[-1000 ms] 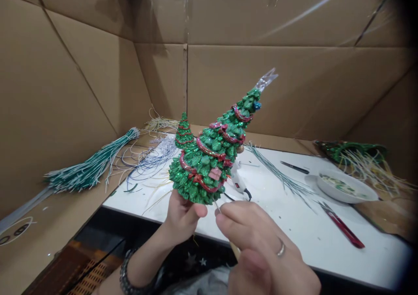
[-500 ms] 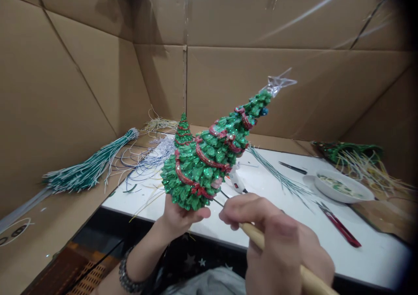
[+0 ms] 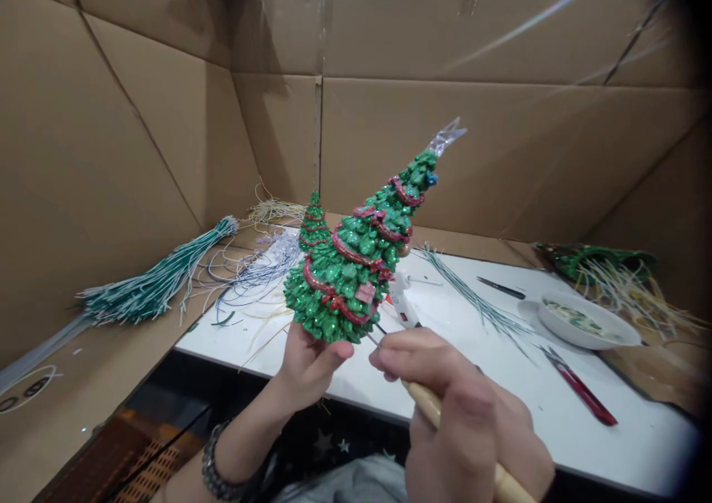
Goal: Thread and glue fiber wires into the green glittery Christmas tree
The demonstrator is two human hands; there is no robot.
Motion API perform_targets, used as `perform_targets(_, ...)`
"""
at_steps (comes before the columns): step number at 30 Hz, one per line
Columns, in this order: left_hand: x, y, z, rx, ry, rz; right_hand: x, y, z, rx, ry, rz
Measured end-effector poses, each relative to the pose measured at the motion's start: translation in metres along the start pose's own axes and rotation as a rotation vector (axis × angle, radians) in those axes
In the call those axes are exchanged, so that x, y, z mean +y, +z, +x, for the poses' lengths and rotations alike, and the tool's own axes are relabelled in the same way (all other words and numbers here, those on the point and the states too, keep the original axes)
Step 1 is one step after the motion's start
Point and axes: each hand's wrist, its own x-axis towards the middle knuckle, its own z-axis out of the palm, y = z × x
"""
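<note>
A glittery green Christmas tree figurine with red garlands and a clear star on top leans to the right in the air. My left hand is closed around its base from below, the thumb along the lower edge. My right hand grips a wooden-handled tool with a thin metal shaft. The shaft's end reaches the tree's lower right edge; whether it goes inside is hidden. A second, smaller-looking tree stands behind on the table.
On the white table lie red-handled snips, a dark blade-like tool, green wires and a white glue gun. A white bowl sits at right. A green wire bundle lies left. Cardboard walls enclose the table.
The tree has shifted slightly and turned in my left hand, so its star shows edge-on and a pink gift is more visible. My right hand has moved a little left with the tool.
</note>
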Motion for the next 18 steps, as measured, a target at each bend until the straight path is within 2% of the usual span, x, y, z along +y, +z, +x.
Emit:
perform_targets(4,-0.001,0.002,-0.003,0.022,-0.045,-0.032,-0.005,0.007,-0.004,0.087,-0.029,-0.07)
perform_targets(9,-0.002,-0.002,-0.002,-0.001,-0.048,-0.037,-0.004,0.009,-0.001,0.098,-0.043,-0.007)
perform_targets(14,-0.002,-0.003,-0.002,-0.032,-0.051,-0.015,0.006,-0.008,0.001,-0.108,0.047,0.095)
perform_targets(18,-0.002,-0.001,-0.006,-0.059,-0.098,-0.085,0.007,-0.015,-0.006,-0.119,-0.004,0.009)
